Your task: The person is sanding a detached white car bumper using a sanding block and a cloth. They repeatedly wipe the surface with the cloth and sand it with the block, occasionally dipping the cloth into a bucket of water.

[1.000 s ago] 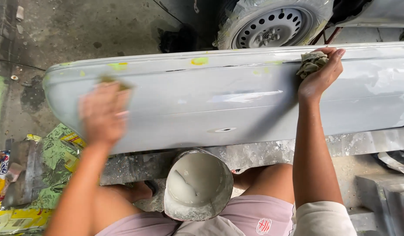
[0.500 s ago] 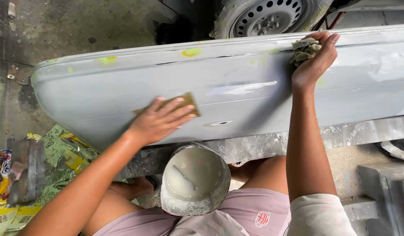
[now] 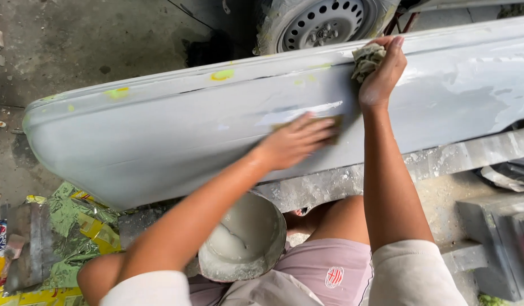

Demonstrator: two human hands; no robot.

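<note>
A long pale grey body panel (image 3: pixel 160 147) is laid across the scene, slanting from near left to far right, its surface dull with patches of yellow-green filler along the far edge. Beyond it a wheel (image 3: pixel 324 22) with a steel rim is seen on stained concrete. On the near side, between the knees, a round bowl (image 3: pixel 245 238) coated in grey paste is set against the pink shorts. Crumpled green and yellow wrappers (image 3: pixel 75 226) are strewn at near left; a grey block (image 3: pixel 494 243) is placed at near right.

The left hand (image 3: pixel 293 141) is stretched forward over the panel's middle, palm down, fingers flat and pressed on a tan sanding pad (image 3: pixel 333 122); the hand is motion-blurred, so the pad's outline is only probably rectangular. The right hand (image 3: pixel 381 73) is raised to the panel's far edge, forearm nearly upright in the view, fingers curled tight around a wadded grey-green rag (image 3: pixel 367 59) held against the ridge.
</note>
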